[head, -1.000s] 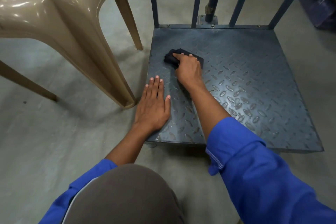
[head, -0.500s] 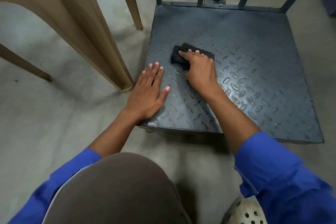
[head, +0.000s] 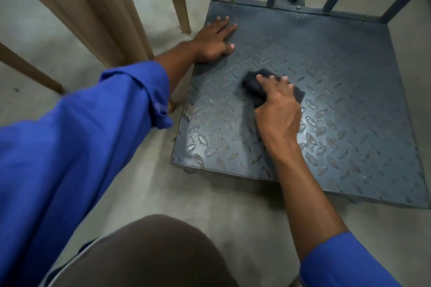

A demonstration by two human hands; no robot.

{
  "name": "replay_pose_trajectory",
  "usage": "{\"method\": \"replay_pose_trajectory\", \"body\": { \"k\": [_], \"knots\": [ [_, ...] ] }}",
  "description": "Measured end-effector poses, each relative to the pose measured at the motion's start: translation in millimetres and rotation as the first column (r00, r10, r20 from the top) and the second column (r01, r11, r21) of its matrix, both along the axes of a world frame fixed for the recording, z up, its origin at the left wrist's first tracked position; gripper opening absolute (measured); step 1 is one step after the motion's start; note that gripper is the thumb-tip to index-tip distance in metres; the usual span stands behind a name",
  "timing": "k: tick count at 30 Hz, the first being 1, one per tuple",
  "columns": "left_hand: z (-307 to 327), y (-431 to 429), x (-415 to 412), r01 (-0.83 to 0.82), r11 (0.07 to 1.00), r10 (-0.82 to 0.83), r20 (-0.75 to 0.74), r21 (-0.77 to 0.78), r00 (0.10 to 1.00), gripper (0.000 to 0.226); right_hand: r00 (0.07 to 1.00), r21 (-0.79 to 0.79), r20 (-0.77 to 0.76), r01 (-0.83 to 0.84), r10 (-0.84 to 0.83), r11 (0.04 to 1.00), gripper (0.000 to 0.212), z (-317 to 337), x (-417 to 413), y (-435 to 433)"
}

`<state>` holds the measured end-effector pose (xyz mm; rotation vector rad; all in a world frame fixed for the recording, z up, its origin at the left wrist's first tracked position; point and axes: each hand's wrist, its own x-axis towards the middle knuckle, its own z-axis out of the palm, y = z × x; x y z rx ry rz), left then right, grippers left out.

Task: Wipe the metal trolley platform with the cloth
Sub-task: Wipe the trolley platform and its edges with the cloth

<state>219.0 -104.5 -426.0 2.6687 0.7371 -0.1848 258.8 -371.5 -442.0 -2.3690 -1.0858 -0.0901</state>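
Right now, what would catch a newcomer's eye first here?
The right hand grips a dark cloth against the middle of the grey patterned trolley platform. The left hand lies flat near its far left corner. A beige plastic chair stands just left of the platform.

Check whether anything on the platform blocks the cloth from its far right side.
Nothing visible does. The right hand grips the cloth on the platform, and the plate rightward shows nothing on it. The left hand rests flat near the far left corner, off that path.

Beige plastic chair (head: 98, 7), grey floor (head: 221, 193)
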Motion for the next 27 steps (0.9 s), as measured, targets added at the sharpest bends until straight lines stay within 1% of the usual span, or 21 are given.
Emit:
{"method": "replay_pose_trajectory", "body": {
  "k": [3,5,6,8,10,12,14,17,18,19,20,21,22,23,24,25,26,27],
  "knots": [
    [3,23,15,0.008,1.0,-0.009,-0.035,-0.028,0.999,0.076,0.977,-0.081,-0.043,0.204,-0.208,0.976,0.069,4,31,16],
    [-3,27,19,0.005,1.0,-0.005,-0.005,0.027,1.0,0.076,0.962,-0.108,-0.095,0.246,-0.257,0.963,0.07,5,40,32],
    [-7,26,18,0.001,0.998,-0.002,0.023,0.062,1.0,0.076,0.965,-0.111,-0.109,0.226,-0.238,0.968,0.069,4,39,42],
    [-14,25,15,-0.008,0.994,0.001,0.067,0.106,0.998,0.077,0.986,-0.089,-0.102,0.124,-0.132,0.988,0.068,2,26,63],
    [-17,25,14,-0.002,0.992,-0.009,0.085,0.126,0.996,0.079,0.998,-0.083,-0.061,-0.003,-0.002,0.997,0.064,-2,4,79],
    [-17,27,14,0.005,0.991,-0.018,0.093,0.137,0.995,0.079,0.996,-0.095,-0.047,-0.075,0.07,0.993,0.062,-3,-22,83],
    [-18,27,13,-0.006,0.99,-0.009,0.102,0.144,0.995,0.076,0.988,-0.044,-0.03,-0.15,0.149,0.988,0.059,-6,-55,72],
    [-16,25,13,-0.014,0.991,0.001,0.095,0.135,0.995,0.076,0.916,0.09,-0.094,-0.382,0.39,0.92,0.052,-8,-82,42],
    [-16,25,13,-0.013,0.992,0.002,0.091,0.127,0.996,0.076,0.921,0.138,-0.091,-0.366,0.38,0.92,0.052,-4,-76,34],
    [-15,24,14,-0.012,0.993,0.002,0.086,0.12,0.996,0.076,0.961,0.175,-0.086,-0.246,0.264,0.953,0.054,1,-63,30],
    [-14,25,15,-0.009,0.994,0.0,0.079,0.112,0.997,0.075,0.992,0.183,-0.106,-0.053,0.073,0.982,0.057,5,-45,32],
    [-12,25,16,-0.004,0.994,-0.003,0.07,0.106,0.998,0.073,0.984,0.13,-0.136,0.135,-0.117,0.982,0.06,6,-24,37],
    [-10,24,15,-0.004,0.995,-0.003,0.065,0.104,0.998,0.072,0.958,0.021,-0.157,0.246,-0.24,0.969,0.061,6,-8,45],
    [-10,23,15,-0.007,0.994,0.0,0.064,0.11,0.998,0.071,0.948,-0.082,-0.158,0.265,-0.275,0.961,0.06,8,-2,54],
    [-10,23,14,-0.011,0.993,0.003,0.066,0.116,0.998,0.071,0.963,-0.142,-0.139,0.212,-0.232,0.967,0.059,9,-7,65],
    [-9,23,14,-0.011,0.993,0.004,0.063,0.12,0.998,0.072,0.985,-0.162,-0.117,0.104,-0.124,0.981,0.059,10,-20,75],
    [-8,23,14,-0.007,0.993,0.0,0.054,0.119,0.999,0.072,0.995,-0.169,-0.098,-0.035,0.019,0.985,0.059,11,-40,83],
    [-6,24,15,0.0,0.993,-0.005,0.042,0.115,0.999,0.072,0.983,-0.161,-0.1,-0.17,0.156,0.972,0.059,13,-61,86]
  ]
}}
